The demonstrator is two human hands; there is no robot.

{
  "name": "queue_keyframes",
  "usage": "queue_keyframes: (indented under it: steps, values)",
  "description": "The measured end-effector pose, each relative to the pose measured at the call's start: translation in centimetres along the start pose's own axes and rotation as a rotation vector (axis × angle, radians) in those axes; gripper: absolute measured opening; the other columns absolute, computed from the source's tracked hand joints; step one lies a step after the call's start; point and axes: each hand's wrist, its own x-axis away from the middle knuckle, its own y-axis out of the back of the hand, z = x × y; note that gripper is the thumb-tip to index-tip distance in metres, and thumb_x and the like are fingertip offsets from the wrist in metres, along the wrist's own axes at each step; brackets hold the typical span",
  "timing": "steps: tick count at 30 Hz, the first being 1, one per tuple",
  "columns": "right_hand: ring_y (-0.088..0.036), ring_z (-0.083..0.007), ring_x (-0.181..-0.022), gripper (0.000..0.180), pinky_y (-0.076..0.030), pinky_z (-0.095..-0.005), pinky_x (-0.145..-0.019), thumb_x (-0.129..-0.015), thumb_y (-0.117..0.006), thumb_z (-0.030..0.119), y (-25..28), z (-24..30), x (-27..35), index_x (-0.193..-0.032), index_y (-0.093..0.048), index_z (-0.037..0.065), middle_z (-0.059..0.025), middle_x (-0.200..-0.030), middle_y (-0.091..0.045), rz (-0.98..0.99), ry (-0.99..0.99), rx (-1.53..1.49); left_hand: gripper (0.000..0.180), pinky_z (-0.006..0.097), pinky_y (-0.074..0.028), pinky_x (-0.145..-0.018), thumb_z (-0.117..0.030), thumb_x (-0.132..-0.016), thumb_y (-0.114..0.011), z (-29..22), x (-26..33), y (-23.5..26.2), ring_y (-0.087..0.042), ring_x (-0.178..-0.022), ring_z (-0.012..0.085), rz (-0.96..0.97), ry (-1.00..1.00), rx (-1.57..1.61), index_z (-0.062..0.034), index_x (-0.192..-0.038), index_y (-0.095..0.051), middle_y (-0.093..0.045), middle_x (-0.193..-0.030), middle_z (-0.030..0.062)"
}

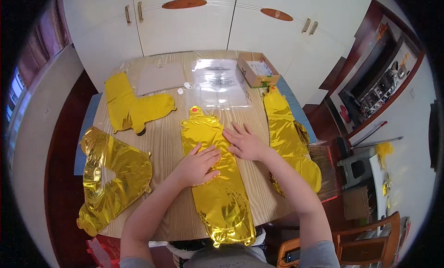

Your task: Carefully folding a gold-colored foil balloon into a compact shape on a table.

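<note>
A long, flat gold foil balloon (217,175) lies lengthwise down the middle of the wooden table, its lower end at the front edge. A small red dot marks the tab at its far end. My left hand (200,166) rests flat on the foil, fingers stretched out. On the balloon's right edge, a little farther away, lies my right hand (245,142), fingers spread. Neither hand grips anything. Three more flat gold foil balloons surround it: an L-shaped balloon (134,106) at the far left, a wide balloon (115,180) at the near left, and a crumpled balloon (289,138) on the right.
Along the table's back stand a grey flat board (159,78), a clear plastic sheet (219,80) and an open cardboard box (255,73). Small white scraps (184,88) lie between them. White cabinets (185,32) rise behind the table; a wooden chair (365,245) stands near right.
</note>
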Motion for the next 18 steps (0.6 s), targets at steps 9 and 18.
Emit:
queue_keyframes:
  steps: [9, 18]
  values:
    - [-0.015, -0.0315, -0.148, 0.085, -0.015, -0.0578, -0.116, -0.087, -0.054, 0.059, 1.2, 1.8, 4.5, -0.15, -0.03, 0.007, -0.0059, -0.159, -0.025, 0.144, 0.072, 0.104, 0.052, 0.053, -0.025, -0.115, -0.037, -0.092, -0.059, 0.0, -0.1, 0.1, -0.04, -0.137, 0.0258, 0.01, 0.001, 0.03, -0.0032, -0.131, -0.054, -0.05, -0.141, 0.0102]
    - [-0.01, -0.0351, -0.148, 0.11, -0.012, -0.0598, -0.116, -0.074, -0.064, 0.067, 2.6, 3.7, 6.3, -0.154, -0.018, 0.006, -0.0081, -0.162, -0.015, 0.329, 0.025, 0.113, 0.051, 0.05, -0.026, -0.114, -0.038, -0.091, -0.058, 0.0, -0.1, -0.1, -0.044, -0.134, 0.0245, -0.026, -0.002, 0.003, -0.0031, -0.128, -0.056, -0.055, -0.136, 0.0093]
